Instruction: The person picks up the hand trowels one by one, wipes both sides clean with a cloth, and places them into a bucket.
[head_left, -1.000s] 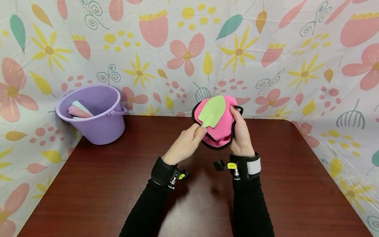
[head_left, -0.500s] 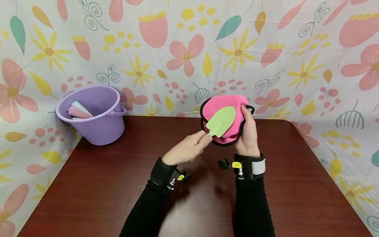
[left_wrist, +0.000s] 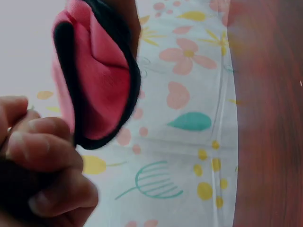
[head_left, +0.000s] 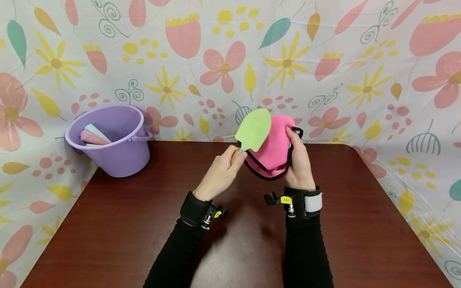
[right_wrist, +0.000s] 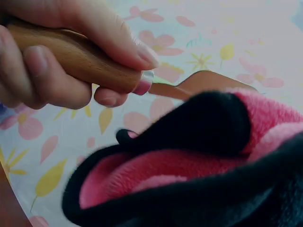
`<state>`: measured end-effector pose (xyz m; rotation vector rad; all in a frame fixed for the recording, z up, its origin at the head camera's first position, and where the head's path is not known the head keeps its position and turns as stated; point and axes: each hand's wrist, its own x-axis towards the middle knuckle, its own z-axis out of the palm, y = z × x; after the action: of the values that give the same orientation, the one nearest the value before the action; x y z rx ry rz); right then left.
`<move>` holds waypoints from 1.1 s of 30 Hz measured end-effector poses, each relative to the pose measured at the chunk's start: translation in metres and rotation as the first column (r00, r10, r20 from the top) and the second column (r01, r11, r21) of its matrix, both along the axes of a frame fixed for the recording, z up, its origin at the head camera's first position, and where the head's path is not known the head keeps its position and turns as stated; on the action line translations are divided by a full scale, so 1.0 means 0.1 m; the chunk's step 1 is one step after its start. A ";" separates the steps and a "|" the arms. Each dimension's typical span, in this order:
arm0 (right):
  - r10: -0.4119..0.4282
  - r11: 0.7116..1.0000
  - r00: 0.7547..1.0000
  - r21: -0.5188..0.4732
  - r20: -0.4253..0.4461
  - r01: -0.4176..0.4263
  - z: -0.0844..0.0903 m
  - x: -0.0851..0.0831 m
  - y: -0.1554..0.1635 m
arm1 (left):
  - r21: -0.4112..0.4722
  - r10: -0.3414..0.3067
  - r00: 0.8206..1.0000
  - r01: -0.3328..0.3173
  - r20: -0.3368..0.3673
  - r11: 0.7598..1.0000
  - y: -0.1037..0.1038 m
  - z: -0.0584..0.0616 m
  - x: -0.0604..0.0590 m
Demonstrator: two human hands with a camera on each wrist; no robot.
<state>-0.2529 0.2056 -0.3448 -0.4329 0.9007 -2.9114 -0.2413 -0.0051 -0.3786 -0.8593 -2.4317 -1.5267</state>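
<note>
My left hand [head_left: 219,172] grips a small garden trowel by its wooden handle [right_wrist: 75,56]. The trowel's light green blade [head_left: 253,129] points up and overlaps the left part of a pink cloth [head_left: 279,148] in the head view. That cloth is fuzzy, folded over, with black edging and a small black loop at its upper right. My right hand [head_left: 301,164] holds the cloth by its right side, thumb on the front face. From the left wrist, the folded cloth [left_wrist: 104,80] hangs beyond the curled left fingers [left_wrist: 47,142]. Cloth and trowel are both raised above the table.
A purple bucket [head_left: 108,154] with a handle stands at the table's back left. Inside it lie rolled pink and pale blue pieces [head_left: 94,138]. The dark brown table [head_left: 248,248] meets a floral sheet [head_left: 212,48] behind and at the sides.
The trowel blade has gone over the pink cloth to the right and then back left and upward, now partly past the cloth's left edge. The right hand and cloth shifted slightly right, then slightly back.
</note>
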 end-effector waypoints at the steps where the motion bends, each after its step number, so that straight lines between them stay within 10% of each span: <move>1: 0.015 1.000 1.000 0.014 0.000 -0.015 0.01 0.01 -0.01 | 0.009 0.026 1.000 -0.026 -0.011 1.000 0.00 0.00 0.00; 6: 0.056 0.993 0.998 0.104 0.013 -0.057 0.04 0.07 -0.06 | 0.015 0.108 0.993 -0.107 -0.045 0.994 0.01 -0.01 -0.01; 11: 0.090 0.984 0.996 0.157 -0.023 -0.085 0.03 0.07 -0.12 | -0.027 0.055 0.997 -0.057 -0.051 0.998 0.07 -0.05 0.00; 20: 0.000 1.000 0.999 -0.008 -0.038 0.000 0.02 0.02 -0.02 | -0.074 -0.092 0.996 0.094 0.019 0.993 0.18 -0.07 0.03; 33: -0.075 0.977 0.991 -0.207 -0.115 0.050 0.04 0.02 0.11 | -0.187 -0.109 0.986 0.131 0.124 0.974 0.17 -0.16 0.00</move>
<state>-0.2514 0.2165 -0.3410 -0.6129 0.6409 -3.0771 -0.2417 0.0117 -0.3946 -0.9979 -2.6922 -1.4289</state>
